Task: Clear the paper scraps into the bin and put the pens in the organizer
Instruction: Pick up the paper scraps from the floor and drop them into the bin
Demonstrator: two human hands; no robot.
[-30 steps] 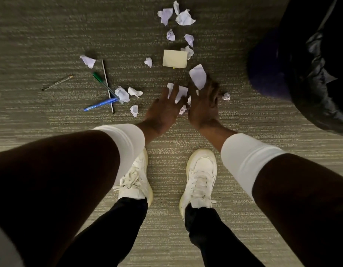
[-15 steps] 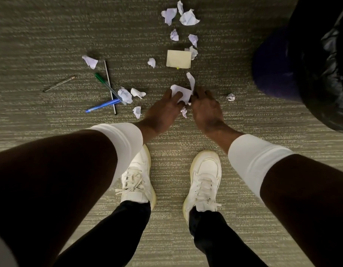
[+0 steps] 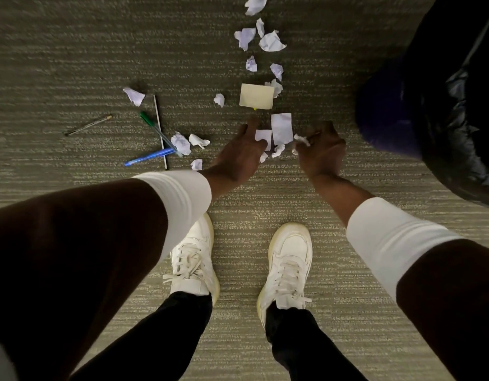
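Observation:
Several white paper scraps lie on the carpet, strung from the top centre down to my hands. My left hand pinches a flat white scrap between thumb and fingers. My right hand is closed on a small crumpled scrap. A larger flat piece sits between the two hands. To the left lie a blue pen, a green pen, a thin clear pen and, further left, another pen. The bin with a black liner stands at the right.
A pale yellow sticky-note pad lies just beyond my hands. Crumpled scraps rest against the crossed pens. My white shoes stand on the carpet below the hands. No organizer is in view.
My hands have drawn apart. The right hand moved right and now holds a crumpled scrap; the left keeps a flat scrap. The larger flat piece now lies between them.

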